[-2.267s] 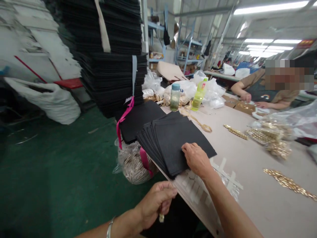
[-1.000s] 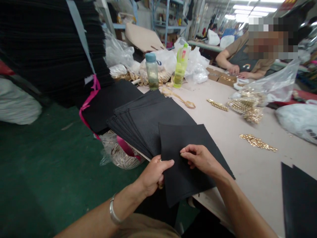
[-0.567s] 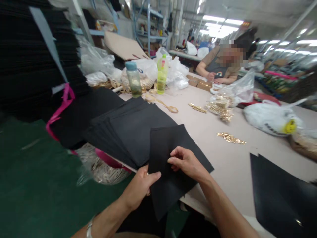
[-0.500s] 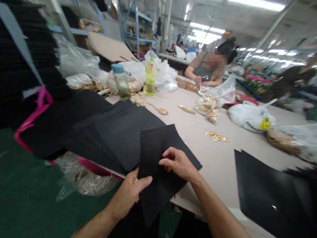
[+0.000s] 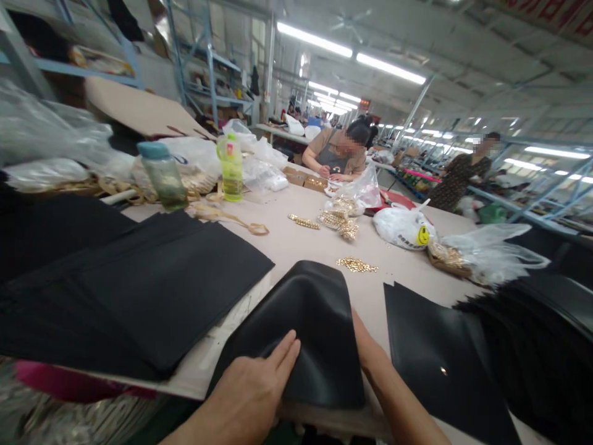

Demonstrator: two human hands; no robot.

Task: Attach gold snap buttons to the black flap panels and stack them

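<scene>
Black panel bowed up between two hands at the table's near edge

Nearest, at the left, a magenta strip [image 5: 69, 380] and pale bundled material [image 5: 88, 417] show below the table [image 5: 287, 238]. At the near middle, the left hand [image 5: 252, 386] lies on a black panel [image 5: 319, 346], two fingers straight and pressed together on its top face; its thumb is hidden, so whether it grips cannot be told. The right hand [image 5: 364, 340] goes behind the panel's right edge, its fingers out of sight, so their state cannot be told either. The panel arches at the near edge of the table, its middle raised in a smooth hump. Left of it, black sheets [image 5: 152, 290] lie fanned; to its right is another black panel [image 5: 417, 327] bearing a small gold piece [image 5: 443, 371], with a dark stack [image 5: 551, 346] beside that. Beyond the hands sit a heap of gold links [image 5: 356, 265], a gold strip [image 5: 303, 222] and a white bag [image 5: 401, 227] with a yellow face. Farther left stand a blue-capped bottle [image 5: 164, 179] and a yellow-green bottle [image 5: 230, 170]. At the table's far side, a co-worker [image 5: 340, 151] bends over beside cardboard boxes [image 5: 303, 178]; another person [image 5: 466, 173] stands far right, under long ceiling lights [image 5: 315, 38]
</scene>
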